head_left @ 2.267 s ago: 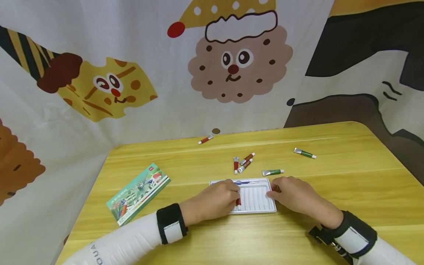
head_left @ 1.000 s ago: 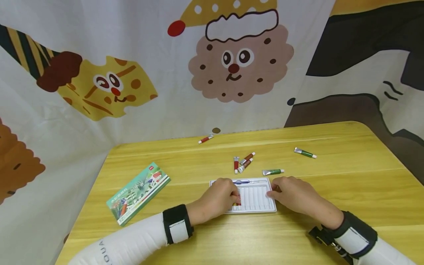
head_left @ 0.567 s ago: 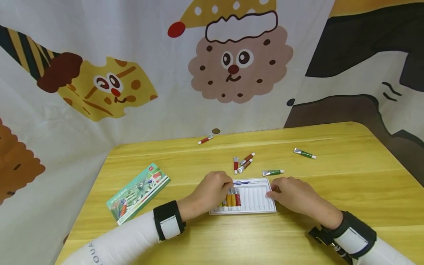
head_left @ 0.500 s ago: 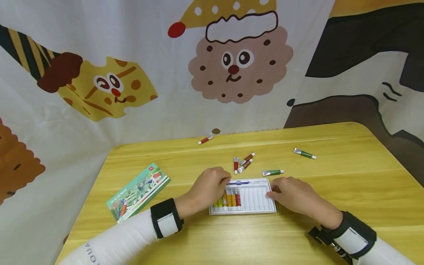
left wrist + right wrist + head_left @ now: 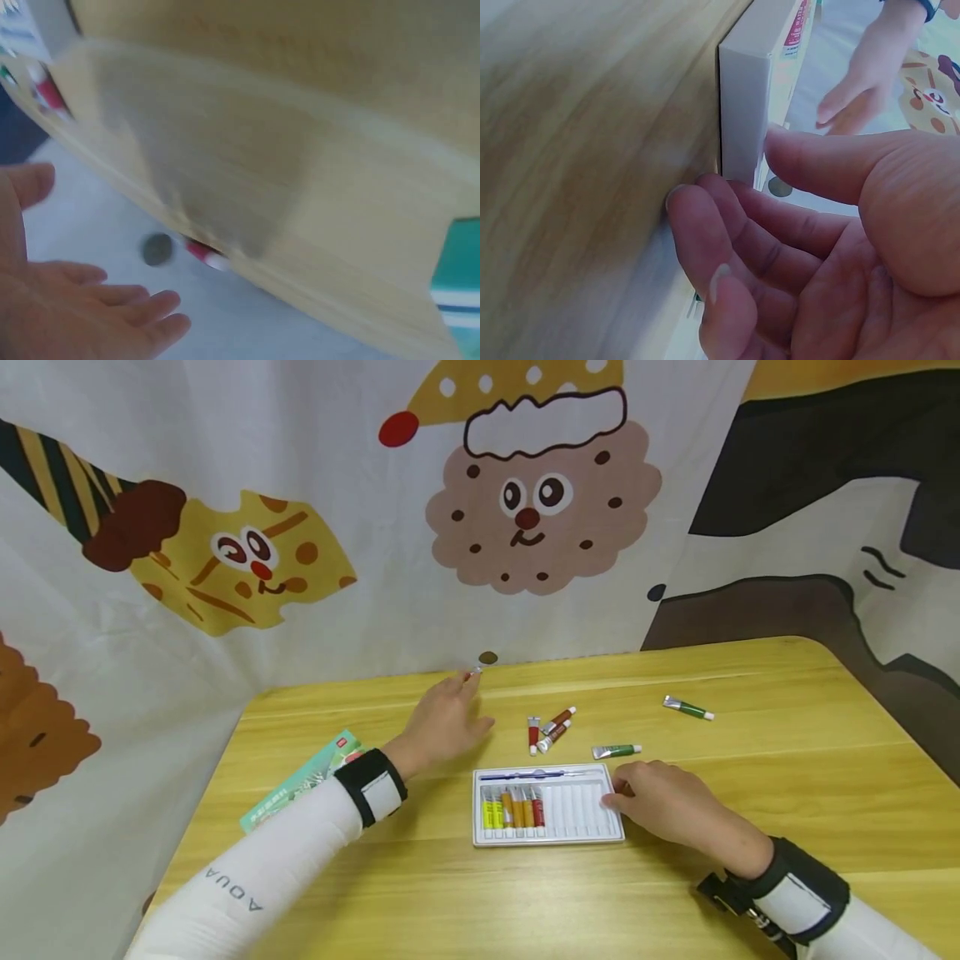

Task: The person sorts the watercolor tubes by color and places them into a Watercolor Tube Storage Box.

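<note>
My left hand [image 5: 444,720] reaches over the table's far side, fingers extended and apart, holding nothing. Its fingertips overlap a red paint tube [image 5: 474,672] near the back edge; in the left wrist view this tube [image 5: 202,253] shows beyond the fingers. With thumb and fingers, my right hand [image 5: 663,802] holds the right edge of a white plastic paint tray [image 5: 611,837]. In the right wrist view the thumb lies at the tray's [image 5: 744,112] upper edge, fingers curled by its side. Yellow, orange and red tubes [image 5: 517,810] fill the tray's left slots; a blue paintbrush [image 5: 532,775] lies along its top.
Beyond the tray lie a red tube [image 5: 533,735], two brown tubes [image 5: 557,731] and a green tube [image 5: 617,751]. Another green tube [image 5: 687,707] lies farther right. A green paint box [image 5: 300,785] sits at the left, partly behind the left forearm. A printed curtain [image 5: 390,627] hangs behind the table.
My left hand has let go of a tube in the tray, lifted off and moved away toward the far red tube, uncovering the tray's filled slots. The right hand stays at the tray's edge.
</note>
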`<action>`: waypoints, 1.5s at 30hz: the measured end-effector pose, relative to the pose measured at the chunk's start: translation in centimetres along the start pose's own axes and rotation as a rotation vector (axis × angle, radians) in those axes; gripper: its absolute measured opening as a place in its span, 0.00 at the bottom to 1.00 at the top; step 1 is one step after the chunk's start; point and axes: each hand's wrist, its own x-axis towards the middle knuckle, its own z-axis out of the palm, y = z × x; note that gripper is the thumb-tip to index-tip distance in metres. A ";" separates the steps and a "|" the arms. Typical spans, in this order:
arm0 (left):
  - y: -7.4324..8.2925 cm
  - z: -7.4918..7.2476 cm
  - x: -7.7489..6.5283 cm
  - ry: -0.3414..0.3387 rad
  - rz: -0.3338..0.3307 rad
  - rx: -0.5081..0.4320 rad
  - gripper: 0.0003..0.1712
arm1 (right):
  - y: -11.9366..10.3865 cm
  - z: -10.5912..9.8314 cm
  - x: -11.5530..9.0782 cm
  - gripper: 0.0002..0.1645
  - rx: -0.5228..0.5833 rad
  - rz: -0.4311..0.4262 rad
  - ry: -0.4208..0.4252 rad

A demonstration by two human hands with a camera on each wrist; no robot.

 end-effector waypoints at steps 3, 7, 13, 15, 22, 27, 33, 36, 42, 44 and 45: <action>-1.0 0.4 1.4 -0.079 -0.069 0.063 0.52 | 0.0 -0.1 -0.1 0.09 -0.002 -0.008 0.006; -1.9 0.8 2.9 -0.130 -0.121 0.103 0.54 | 0.0 -0.2 -0.1 0.09 -0.007 -0.011 0.008; -2.5 0.5 4.3 -0.136 -0.163 0.129 0.46 | -0.1 -0.2 0.0 0.09 -0.006 -0.011 -0.001; -2.5 0.3 4.6 -0.133 -0.161 0.140 0.42 | -0.1 -0.3 -0.1 0.09 -0.005 -0.009 0.000; -2.8 0.5 5.3 -0.051 -0.113 0.160 0.18 | -0.1 -0.2 0.0 0.09 -0.010 -0.015 0.007; -3.1 0.7 5.7 -0.007 -0.142 0.094 0.10 | -0.1 -0.2 0.0 0.09 -0.010 -0.010 0.005; -3.2 0.7 5.8 -0.008 -0.173 0.014 0.10 | -0.1 -0.2 0.0 0.09 -0.010 -0.003 0.000; -3.1 0.5 5.7 -0.027 -0.181 -0.015 0.11 | -0.1 -0.1 0.0 0.09 -0.010 0.000 -0.002; -2.7 0.4 5.3 -0.039 -0.182 -0.004 0.14 | 0.0 -0.1 0.0 0.09 -0.003 0.000 -0.002; -2.6 0.6 5.0 -0.020 -0.197 -0.004 0.16 | 0.0 -0.1 0.0 0.09 -0.001 -0.002 -0.001; -2.4 0.7 4.9 -0.007 -0.207 -0.019 0.17 | 0.0 -0.1 0.0 0.09 0.001 -0.002 -0.002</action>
